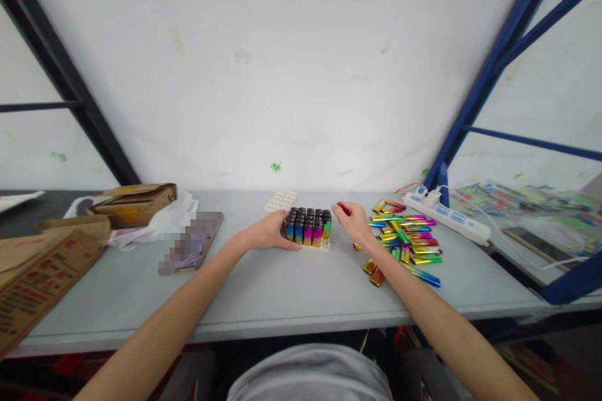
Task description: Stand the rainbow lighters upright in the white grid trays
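Several metallic rainbow lighters (308,235) with black tops stand upright in close rows in a white tray (325,247). My left hand (270,230) wraps round the left side of this block, thumb along the front and fingers behind. Just right of the block, my right hand (352,220) is closed on a lighter (341,207). Only a dark, reddish end of it shows; my fingers hide the rest. Beside my right wrist lies a loose pile of shiny lighters (418,241) in mixed colours.
Behind the block lies a white tray (281,201) with holes. A phone (192,244), a white plastic bag (162,222) and cardboard boxes (51,269) are on the left. A power strip (446,216) lies on the right, by a blue metal frame (489,75). A wall (301,75) backs the table (282,294).
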Available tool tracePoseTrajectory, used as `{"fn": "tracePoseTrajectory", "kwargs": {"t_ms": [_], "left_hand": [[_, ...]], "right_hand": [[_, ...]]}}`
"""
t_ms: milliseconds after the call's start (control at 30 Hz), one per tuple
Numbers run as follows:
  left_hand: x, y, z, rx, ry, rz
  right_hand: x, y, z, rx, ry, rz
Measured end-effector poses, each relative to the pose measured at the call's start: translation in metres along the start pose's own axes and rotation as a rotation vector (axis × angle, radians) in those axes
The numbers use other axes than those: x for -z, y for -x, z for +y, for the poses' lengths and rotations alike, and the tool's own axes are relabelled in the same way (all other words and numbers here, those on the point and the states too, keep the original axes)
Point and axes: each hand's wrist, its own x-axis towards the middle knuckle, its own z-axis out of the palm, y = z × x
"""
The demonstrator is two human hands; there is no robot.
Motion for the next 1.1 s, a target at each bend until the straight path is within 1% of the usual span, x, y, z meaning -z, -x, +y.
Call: {"fn": "tracePoseTrajectory", "kwargs": {"t_ms": [100, 267, 433, 533, 700, 767, 833, 900, 1100], "left_hand": [[0.000, 0.000, 0.000, -0.006, 0.010, -0.012], [0.000, 0.000, -0.003, -0.008, -0.034, -0.004], [-0.001, 0.000, -0.006, -0.021, -0.033, -0.008], [-0.001, 0.000, -0.004, -0.007, -0.045, -0.003], [0.000, 0.001, -0.001, 0.007, -0.040, -0.008], [0.000, 0.001, 0.000, 0.002, -0.031, -0.003], [0.001, 0.002, 0.001, -0.006, -0.017, 0.005], [0.001, 0.002, 0.002, -0.011, -0.007, 0.001], [0.001, 0.001, 0.001, -0.016, -0.011, -0.020]], "right_hand": [[0.000, -0.001, 0.001, -0.003, 0.018, 0.015], [0.003, -0.003, 0.001, -0.014, 0.030, 0.017], [0.007, -0.001, -0.003, 0.015, 0.000, -0.029], [0.014, 0.002, -0.008, 0.087, -0.017, -0.088], [0.025, 0.004, -0.020, 0.323, 0.042, -0.097], [0.026, 0.004, -0.021, 0.329, 0.083, -0.165], [0.025, 0.004, -0.017, 0.297, 0.100, -0.263], [0.023, 0.005, -0.012, 0.286, 0.108, -0.332], [0.022, 0.004, -0.005, 0.296, 0.108, -0.419]]}}
